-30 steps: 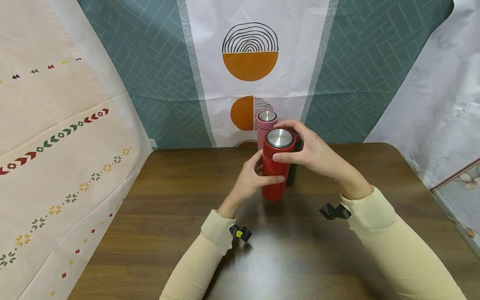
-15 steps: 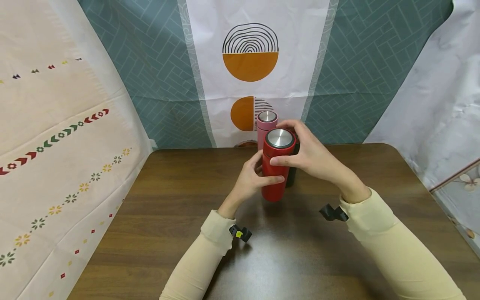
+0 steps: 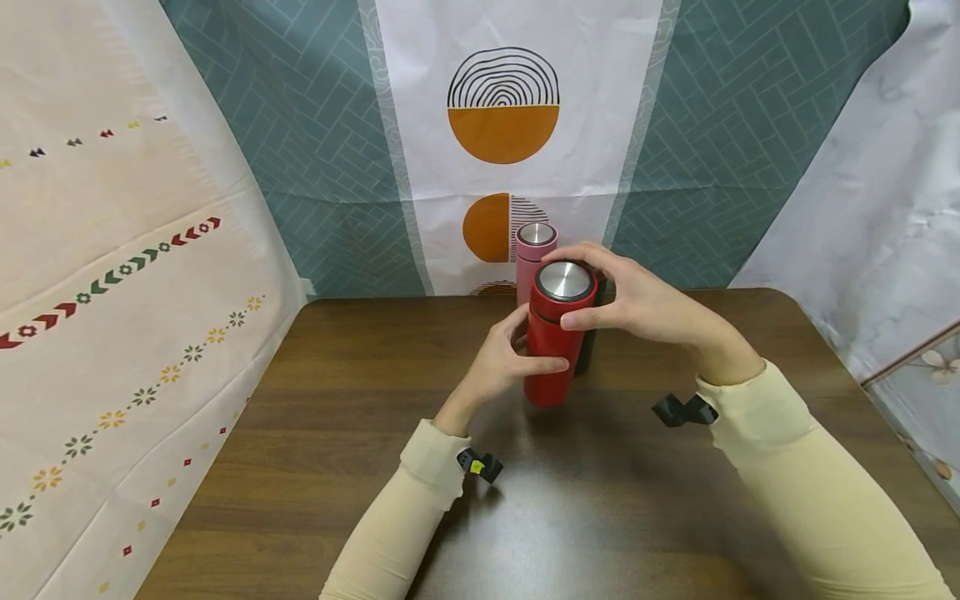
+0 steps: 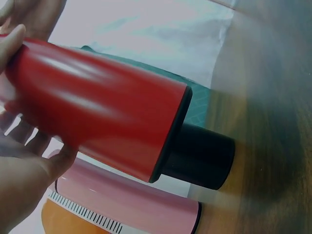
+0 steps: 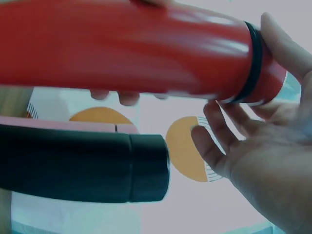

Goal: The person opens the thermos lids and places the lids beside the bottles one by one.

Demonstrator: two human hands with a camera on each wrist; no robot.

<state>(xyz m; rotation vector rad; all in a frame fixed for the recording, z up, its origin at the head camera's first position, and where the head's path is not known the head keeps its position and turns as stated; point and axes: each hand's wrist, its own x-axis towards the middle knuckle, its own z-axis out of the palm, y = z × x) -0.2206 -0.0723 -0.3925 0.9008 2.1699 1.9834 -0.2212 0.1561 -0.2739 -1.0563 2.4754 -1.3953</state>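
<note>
A red thermos flask [image 3: 551, 346] with a brushed-metal top stands nearly upright over the table, leaning slightly right. My left hand [image 3: 498, 360] grips its body, thumb across the front and fingers behind. The right hand [image 3: 637, 302] holds the red lid [image 5: 273, 73], with thumb in front and fingers round the back. A dark band [image 5: 254, 61] shows between lid and body. In the left wrist view the flask's black-edged base [image 4: 170, 134] is raised off the table. Just behind stand a pink thermos [image 3: 534, 250] and a black thermos [image 5: 83, 163].
The brown wooden table [image 3: 360, 467] spreads out in front and to both sides. A patterned cloth [image 3: 405, 167] hangs right behind its back edge. Pale cloths border the table on the left and right.
My right wrist has turned and shifted right, its thumb moving right across the lid. The red thermos leans slightly more to the right. The left hand keeps its grip.
</note>
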